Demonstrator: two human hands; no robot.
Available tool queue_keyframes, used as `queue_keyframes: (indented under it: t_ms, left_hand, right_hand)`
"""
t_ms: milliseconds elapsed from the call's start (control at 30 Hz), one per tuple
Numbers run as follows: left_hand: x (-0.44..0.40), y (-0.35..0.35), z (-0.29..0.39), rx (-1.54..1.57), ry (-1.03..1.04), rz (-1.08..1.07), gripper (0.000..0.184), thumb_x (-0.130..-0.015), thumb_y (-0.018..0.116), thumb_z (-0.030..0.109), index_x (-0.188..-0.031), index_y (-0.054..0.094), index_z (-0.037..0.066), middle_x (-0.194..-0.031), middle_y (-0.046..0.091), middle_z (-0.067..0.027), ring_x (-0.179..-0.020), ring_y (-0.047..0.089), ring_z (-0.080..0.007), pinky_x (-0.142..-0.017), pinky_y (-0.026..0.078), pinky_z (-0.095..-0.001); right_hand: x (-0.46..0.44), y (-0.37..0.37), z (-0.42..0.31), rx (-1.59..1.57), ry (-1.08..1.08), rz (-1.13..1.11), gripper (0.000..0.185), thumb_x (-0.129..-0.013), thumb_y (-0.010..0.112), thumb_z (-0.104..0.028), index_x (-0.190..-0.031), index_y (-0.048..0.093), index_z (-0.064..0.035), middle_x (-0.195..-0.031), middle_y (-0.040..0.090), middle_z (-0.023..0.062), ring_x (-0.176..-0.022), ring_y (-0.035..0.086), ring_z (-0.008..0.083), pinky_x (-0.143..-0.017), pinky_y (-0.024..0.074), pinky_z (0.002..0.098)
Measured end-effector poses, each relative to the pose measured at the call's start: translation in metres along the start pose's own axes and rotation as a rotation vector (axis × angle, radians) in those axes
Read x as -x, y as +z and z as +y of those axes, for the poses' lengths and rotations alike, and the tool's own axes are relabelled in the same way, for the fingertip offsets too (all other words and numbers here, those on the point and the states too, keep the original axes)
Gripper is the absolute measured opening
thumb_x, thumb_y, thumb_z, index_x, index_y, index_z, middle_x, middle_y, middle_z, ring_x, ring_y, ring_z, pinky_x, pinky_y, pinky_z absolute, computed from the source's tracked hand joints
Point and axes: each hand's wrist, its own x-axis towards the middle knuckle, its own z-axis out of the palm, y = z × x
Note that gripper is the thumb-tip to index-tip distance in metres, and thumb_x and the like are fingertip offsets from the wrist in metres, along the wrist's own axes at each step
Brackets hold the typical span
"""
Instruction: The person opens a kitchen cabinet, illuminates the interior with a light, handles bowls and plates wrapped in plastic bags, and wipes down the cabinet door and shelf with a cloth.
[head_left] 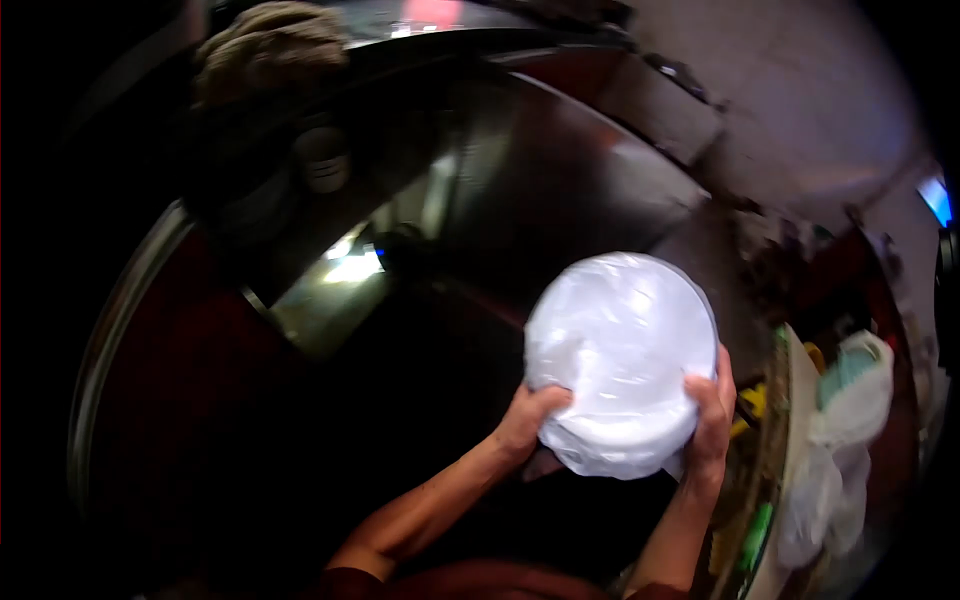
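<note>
A round white pack (625, 350) in thin, shiny clear plastic is held up in front of me. It looks like plates or a shallow dish, but the wrapping hides exactly which. My left hand (527, 418) grips its lower left edge, the thumb lying on top of the plastic. On the opposite edge, my right hand (712, 410) is closed round the rim, thumb on the upper face and fingers along the side. The underside of the pack is out of sight.
Beyond the pack is a dark, glossy surface (560, 190) with bright reflections. Brownish cloth (275, 45) lies at the upper left, near a pale container (322, 158). White plastic bags (850, 420) sit at the right beside a wooden-edged shelf (780, 450).
</note>
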Motion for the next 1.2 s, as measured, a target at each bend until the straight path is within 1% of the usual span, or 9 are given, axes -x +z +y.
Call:
queue_keyframes:
  t_ms: [200, 300, 400, 533, 600, 667, 733, 933, 1200]
  left_hand:
    - [-0.006, -0.035, 0.036, -0.803, 0.190, 0.247, 0.085, -0.064, 0.065, 0.025, -0.140, 0.033, 0.005, -0.131, 0.038, -0.0254, -0.122, 0.039, -0.0368, -0.103, 0.035, -0.0433]
    - [-0.006, -0.074, 0.066, -0.824, 0.240, 0.282, 0.080, -0.067, 0.063, 0.024, -0.139, 0.036, 0.002, -0.126, 0.051, -0.0192, -0.117, 0.048, -0.0298, -0.101, 0.037, -0.0377]
    - [-0.008, -0.134, 0.097, -0.799, -0.073, 0.444, 0.060, -0.070, 0.062, 0.019, -0.125, 0.050, -0.002, -0.112, 0.061, -0.0115, -0.102, 0.057, -0.0237, -0.088, 0.046, -0.0355]
    - [0.004, -0.224, 0.096, -0.427, 0.056, 0.652, 0.039, -0.070, 0.062, 0.017, -0.106, 0.060, 0.002, -0.095, 0.062, -0.0079, -0.089, 0.058, -0.0215, -0.078, 0.046, -0.0351]
    - [0.022, -0.289, 0.078, -0.861, 0.345, 0.566, 0.030, -0.071, 0.062, 0.018, -0.098, 0.060, 0.005, -0.093, 0.061, -0.0059, -0.088, 0.057, -0.0209, -0.077, 0.045, -0.0343]
    - [0.024, -0.335, 0.063, -0.765, 0.425, 0.659, 0.023, -0.073, 0.060, 0.019, -0.092, 0.061, 0.006, -0.090, 0.060, -0.0052, -0.087, 0.057, -0.0205, -0.077, 0.045, -0.0343]
    - [0.017, -0.354, 0.065, -0.112, 0.289, 0.908, 0.019, -0.077, 0.058, 0.021, -0.087, 0.062, 0.005, -0.089, 0.060, -0.0057, -0.085, 0.056, -0.0205, -0.075, 0.046, -0.0352]
    - [0.000, -0.401, 0.072, 0.086, 0.475, 1.065, 0.024, -0.074, 0.059, 0.023, -0.093, 0.061, 0.008, -0.092, 0.058, -0.0059, -0.088, 0.056, -0.0229, -0.076, 0.046, -0.0364]
    - [-0.022, -0.424, 0.064, 0.162, 0.582, 1.216, 0.047, -0.072, 0.060, 0.021, -0.116, 0.055, 0.005, -0.107, 0.056, -0.0065, -0.100, 0.053, -0.0246, -0.085, 0.044, -0.0388]
  right_hand:
    - [-0.018, 0.015, 0.162, -0.492, 0.121, 0.072, 0.065, -0.071, 0.053, -0.019, -0.132, 0.042, 0.0024, -0.119, 0.054, 0.0158, -0.106, 0.054, 0.0259, -0.096, 0.0407, 0.0331]
    - [-0.025, 0.075, 0.195, -0.694, 0.289, -0.015, 0.064, -0.072, 0.052, -0.018, -0.132, 0.042, 0.0005, -0.119, 0.055, 0.0141, -0.107, 0.054, 0.0249, -0.095, 0.0412, 0.0337]
    - [-0.048, 0.138, 0.227, -0.631, 0.344, -0.073, 0.058, -0.073, 0.052, -0.016, -0.128, 0.045, 0.0000, -0.116, 0.056, 0.0122, -0.105, 0.054, 0.0233, -0.094, 0.0413, 0.0333]
    - [-0.086, 0.218, 0.267, -0.507, 0.392, -0.266, 0.059, -0.074, 0.053, -0.015, -0.131, 0.044, -0.0011, -0.121, 0.054, 0.0105, -0.109, 0.051, 0.0235, -0.096, 0.0384, 0.0331]
    - [-0.102, 0.259, 0.291, -0.473, 0.407, -0.319, 0.059, -0.073, 0.054, -0.012, -0.131, 0.045, -0.0012, -0.120, 0.055, 0.0104, -0.107, 0.052, 0.0226, -0.095, 0.0390, 0.0333]
    - [-0.122, 0.298, 0.317, -0.378, 0.417, -0.446, 0.058, -0.074, 0.056, -0.012, -0.130, 0.047, -0.0020, -0.117, 0.056, 0.0099, -0.105, 0.052, 0.0220, -0.093, 0.0407, 0.0339]
    - [-0.140, 0.347, 0.356, -0.427, 0.386, -0.543, 0.055, -0.077, 0.057, -0.012, -0.130, 0.048, -0.0019, -0.115, 0.057, 0.0085, -0.103, 0.053, 0.0211, -0.090, 0.0423, 0.0326]
    - [-0.174, 0.447, 0.397, -0.142, 0.279, -0.800, 0.063, -0.076, 0.062, -0.024, -0.133, 0.044, -0.0051, -0.107, 0.061, 0.0210, -0.103, 0.056, 0.0304, -0.088, 0.0444, 0.0398]
    - [-0.185, 0.481, 0.433, 0.150, 0.088, -0.909, 0.087, -0.076, 0.067, -0.040, -0.139, 0.030, 0.0085, -0.128, 0.049, 0.0278, -0.121, 0.047, 0.0389, -0.100, 0.0374, 0.0429]
